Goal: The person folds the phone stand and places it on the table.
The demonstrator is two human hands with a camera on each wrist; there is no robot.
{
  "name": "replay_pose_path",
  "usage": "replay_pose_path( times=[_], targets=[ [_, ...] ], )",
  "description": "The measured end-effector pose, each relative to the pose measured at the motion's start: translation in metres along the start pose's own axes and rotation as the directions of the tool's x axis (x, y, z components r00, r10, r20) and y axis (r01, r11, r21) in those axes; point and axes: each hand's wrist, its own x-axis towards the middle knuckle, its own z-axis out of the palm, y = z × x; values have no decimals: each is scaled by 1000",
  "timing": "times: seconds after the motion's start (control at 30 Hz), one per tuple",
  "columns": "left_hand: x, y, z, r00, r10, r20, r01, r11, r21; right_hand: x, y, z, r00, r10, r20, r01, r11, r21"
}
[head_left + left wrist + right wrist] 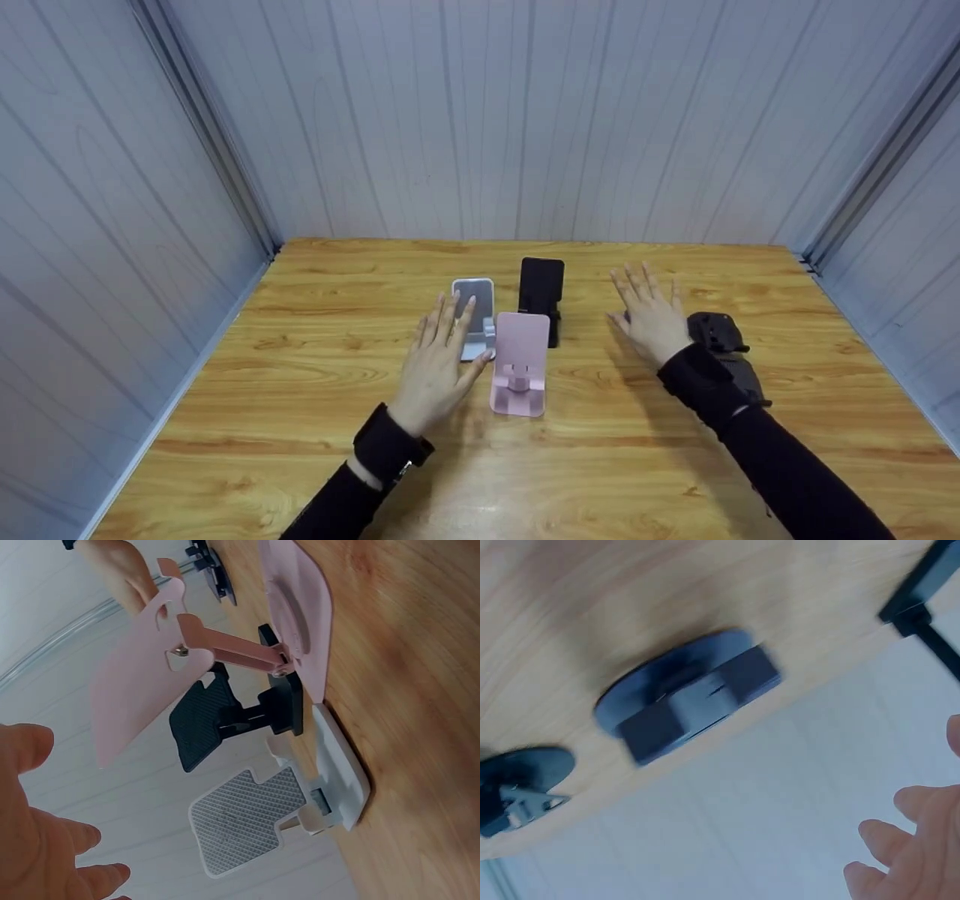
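Three phone stands stand unfolded: a pink one (522, 341) in front, a white one (474, 349) with a grey pad to its left, and a black one (541, 281) behind. My left hand (435, 367) hovers over the white stand's left side, fingers straight, thumb tip overlapping the pink stand's edge in the head view. In the left wrist view, its fingers are apart from the stands. My right hand (652, 322) is spread, palm down, to the right of the black stand. Dark folded stands (716, 331) lie by the right wrist, partly hidden beneath it.
The wood-grain table (315, 420) is enclosed by pale panel walls (480, 120) at the back and both sides. In the right wrist view, two dark folded stands (697, 701) lie apart on the tabletop. Black bands (386, 442) wrap both wrists.
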Motion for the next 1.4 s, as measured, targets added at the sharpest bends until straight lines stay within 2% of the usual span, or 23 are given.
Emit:
replay_pose_path(
  times=[0.2, 0.43, 0.57, 0.67, 0.73, 0.77, 0.83, 0.9, 0.97, 1.03, 1.07, 1.1, 1.2, 1.27, 1.33, 1.4],
  targets=[
    [1, -7, 8, 1000, -2, 16, 2, 1000, 2, -12, -23, 2, 996, -74, -51, 74, 997, 0],
    [1, -13, 17, 1000, 10, 28, -10, 1000, -26, -22, -47, 3, 996, -89, -4, 89, 995, 46],
    [1, -15, 19, 999, 25, 32, -25, 1000, -8, -28, -60, 5, 993, -119, 20, 116, 985, 125],
    [1, -17, 21, 999, 35, 37, -35, 999, 5, -31, -69, 7, 989, -147, 31, 132, 949, 286],
    [2, -18, 22, 998, 38, 42, -39, 999, 10, -33, -75, 7, 987, -154, 39, 123, 897, 424],
    [2, -18, 23, 998, 41, 42, -41, 999, 12, -33, -78, 7, 988, -151, 43, 111, 862, 495],
    [2, -18, 23, 998, 42, 47, -43, 999, 16, -33, -83, 7, 988, -137, 68, 63, 772, 632],
    [1, -18, 23, 998, 41, 54, -42, 999, 15, -33, -87, 7, 985, -115, 127, -21, 655, 755],
    [1, -18, 23, 997, 41, 62, -41, 999, 7, -31, -91, 7, 977, -94, 189, -114, 518, 848],
    [1, -17, 23, 997, 39, 68, -39, 999, -10, -30, -93, 9, 968, -70, 242, -197, 385, 902],
    [1, -17, 22, 997, 39, 71, -38, 999, -16, -30, -94, 10, 965, -60, 257, -224, 326, 919],
    [1, -16, 22, 997, 40, 72, -38, 999, -24, -29, -95, 11, 964, -51, 262, -238, 281, 930],
    [1, -15, 22, 996, 43, 73, -41, 999, -33, -29, -97, 15, 965, -17, 262, -255, 187, 949],
    [0, -15, 22, 996, 45, 75, -42, 999, -30, -29, -99, 17, 967, 2, 255, -253, 145, 957],
    [0, -16, 23, 996, 45, 77, -43, 999, -28, -29, -100, 20, 971, 15, 238, -238, 131, 962],
    [0, -16, 24, 995, 42, 86, -40, 999, -33, -28, -102, 23, 980, 21, 198, -199, 157, 967]
  ],
)
